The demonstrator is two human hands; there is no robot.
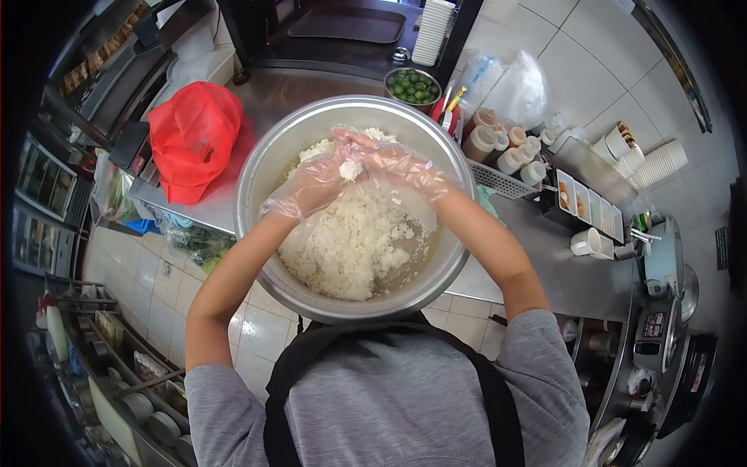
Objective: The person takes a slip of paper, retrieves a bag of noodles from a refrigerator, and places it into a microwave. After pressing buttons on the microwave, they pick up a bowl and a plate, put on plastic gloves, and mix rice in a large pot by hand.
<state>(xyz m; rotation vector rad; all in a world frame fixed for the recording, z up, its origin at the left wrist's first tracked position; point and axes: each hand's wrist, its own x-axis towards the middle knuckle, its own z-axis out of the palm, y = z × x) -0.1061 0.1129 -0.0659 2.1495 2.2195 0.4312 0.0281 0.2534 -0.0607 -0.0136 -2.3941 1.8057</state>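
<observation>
A large round metal pot (254,257) holds a heap of cooked white rice (342,245). My left hand (315,177) and my right hand (401,167), both in clear plastic gloves, meet over the far half of the heap. Between them a small clump of rice (351,170) shows, with the fingers of both hands curled about it. The glove film and the overlap of the hands partly hide the fingertips. More rice lies behind my hands, near the pot's far wall.
Left of the pot a red bag (194,140) sits on the steel counter (537,233). Beyond the pot stands a bowl of green limes (412,86). To the right are a basket of squeeze bottles (510,159), a divided topping tray (587,204) and a white mug (587,243).
</observation>
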